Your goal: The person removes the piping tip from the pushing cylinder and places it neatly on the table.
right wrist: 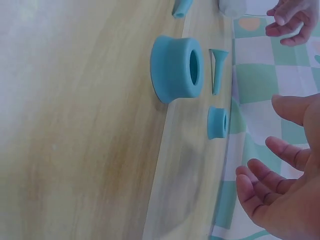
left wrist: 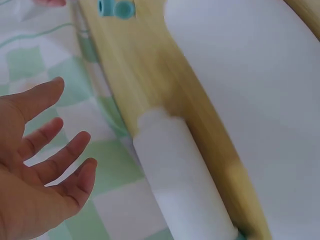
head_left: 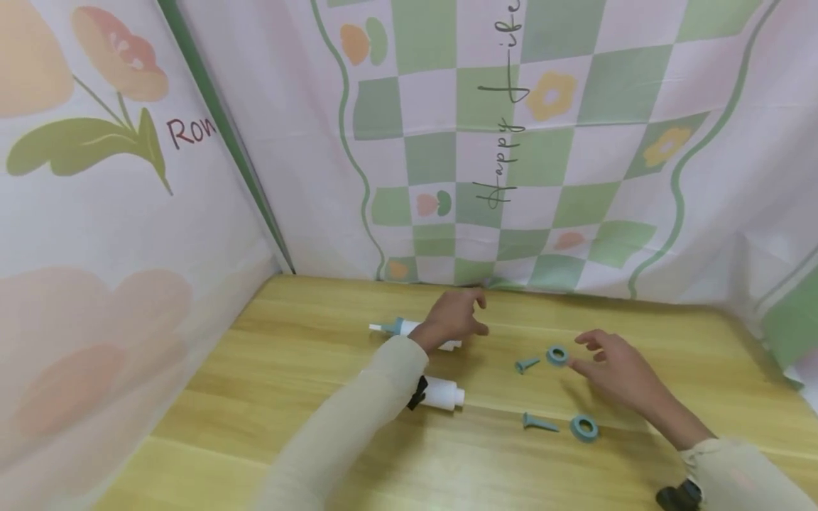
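My left hand [head_left: 455, 316] hovers over the far white bottle [head_left: 409, 327], fingers loosely bent and holding nothing. That bottle lies on its side, with a teal tapered tip at its left end; my wrist hides its middle. A second white bottle [head_left: 441, 393] lies nearer, partly covered by my left sleeve. My right hand [head_left: 616, 372] is just right of the far teal ring [head_left: 557, 355], fingers relaxed around nothing. Beside that ring lies a teal nozzle [head_left: 527, 365]. Closer to me are another teal nozzle [head_left: 540, 423] and a teal ring [head_left: 584, 428], larger-looking in the right wrist view.
The wooden table [head_left: 287, 369] meets a checkered cloth [head_left: 479, 241] hanging along its back edge. A flower-printed cloth [head_left: 128, 234] hangs at the left. Dark straps with camera mounts sit on both wrists.
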Motion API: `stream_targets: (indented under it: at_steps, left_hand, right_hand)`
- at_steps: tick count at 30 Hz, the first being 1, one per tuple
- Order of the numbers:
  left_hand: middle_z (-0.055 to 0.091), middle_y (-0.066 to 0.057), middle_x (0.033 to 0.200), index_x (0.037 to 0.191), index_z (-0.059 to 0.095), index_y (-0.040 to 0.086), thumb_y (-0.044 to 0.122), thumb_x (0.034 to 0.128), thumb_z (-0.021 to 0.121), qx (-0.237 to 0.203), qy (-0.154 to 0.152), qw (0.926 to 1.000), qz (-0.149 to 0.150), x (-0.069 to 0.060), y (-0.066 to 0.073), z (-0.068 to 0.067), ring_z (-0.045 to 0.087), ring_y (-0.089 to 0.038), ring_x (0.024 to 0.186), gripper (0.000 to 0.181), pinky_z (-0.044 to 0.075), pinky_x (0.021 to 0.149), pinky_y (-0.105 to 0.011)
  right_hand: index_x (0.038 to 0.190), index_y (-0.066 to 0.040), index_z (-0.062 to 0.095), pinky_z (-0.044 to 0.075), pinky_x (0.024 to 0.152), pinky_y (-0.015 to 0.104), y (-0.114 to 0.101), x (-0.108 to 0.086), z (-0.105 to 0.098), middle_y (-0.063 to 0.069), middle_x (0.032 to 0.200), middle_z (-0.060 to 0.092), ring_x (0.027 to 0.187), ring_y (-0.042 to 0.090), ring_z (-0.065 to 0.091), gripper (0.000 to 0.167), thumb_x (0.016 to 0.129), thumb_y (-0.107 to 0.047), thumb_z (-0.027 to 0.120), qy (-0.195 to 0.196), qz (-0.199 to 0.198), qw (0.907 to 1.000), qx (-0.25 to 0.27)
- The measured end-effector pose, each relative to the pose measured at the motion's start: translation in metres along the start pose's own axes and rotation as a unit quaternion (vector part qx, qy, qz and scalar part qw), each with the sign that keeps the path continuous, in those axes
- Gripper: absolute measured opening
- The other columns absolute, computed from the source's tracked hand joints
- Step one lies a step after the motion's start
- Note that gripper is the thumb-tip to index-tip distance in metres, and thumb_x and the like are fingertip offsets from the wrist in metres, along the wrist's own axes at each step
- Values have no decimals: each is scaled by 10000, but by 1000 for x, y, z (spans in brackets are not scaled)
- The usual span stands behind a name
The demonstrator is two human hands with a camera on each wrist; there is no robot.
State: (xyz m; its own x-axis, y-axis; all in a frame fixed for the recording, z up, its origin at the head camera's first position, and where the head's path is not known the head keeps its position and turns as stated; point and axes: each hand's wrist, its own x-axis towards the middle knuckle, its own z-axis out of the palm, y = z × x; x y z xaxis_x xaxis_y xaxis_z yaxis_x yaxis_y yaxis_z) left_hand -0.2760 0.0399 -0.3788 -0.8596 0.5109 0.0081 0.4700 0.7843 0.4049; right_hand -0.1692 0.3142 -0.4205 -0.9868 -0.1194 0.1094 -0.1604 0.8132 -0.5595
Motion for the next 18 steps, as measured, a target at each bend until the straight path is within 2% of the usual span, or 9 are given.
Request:
stream_targets:
  at_steps: [2,6,10,14,16,18]
  left_hand:
    - [671,-55,1123,1223,637,108,281,861,813,-66,16,10000,64,-4,-9,-6,597,-136,974,438,500,796,-246]
    - [669,-93,1186,1228,634,83,286,897,772,-37,85,9999,140,-14,-28,-19,609,-188,1056,412,510,845,-294]
    - [684,-89,1167,1207,644,88,322,911,751,198,308,9992,148,-27,-45,-28,622,-185,1021,393,516,834,-312]
    - [688,-58,1041,1199,647,81,339,903,759,422,574,9975,9,-42,-59,-34,623,-190,867,408,527,748,-328]
    - [684,-61,1006,1201,649,72,339,900,764,536,671,9963,-88,-51,-65,-37,622,-223,889,419,530,761,-355]
    - [687,-83,1049,1198,651,65,329,897,767,626,745,9952,-132,-60,-71,-39,622,-270,975,418,533,813,-392]
  right_hand:
    - [1304,88,527,493,788,618,-1,-3,-1,365,1248,536,1060,503,560,549,987,-346,639,22,3,10000,-51]
    - [1318,98,521,476,812,645,-2,-7,-1,376,1272,521,1089,528,541,568,997,-360,621,75,-14,9999,-134]
    - [1337,96,516,461,821,667,-1,-11,-2,382,1282,510,1104,540,528,586,1003,-377,607,161,-91,9995,-245]
    - [1342,74,530,450,809,678,0,-16,-4,363,1270,517,1103,520,520,566,1011,-381,592,471,-284,9977,-399]
    - [1330,69,542,444,800,677,0,-19,-6,353,1255,526,1090,507,519,540,1014,-366,591,670,-399,9959,-453]
    - [1324,64,548,428,813,687,-1,-21,-7,351,1253,527,1098,512,508,524,1015,-356,591,798,-461,9944,-510]
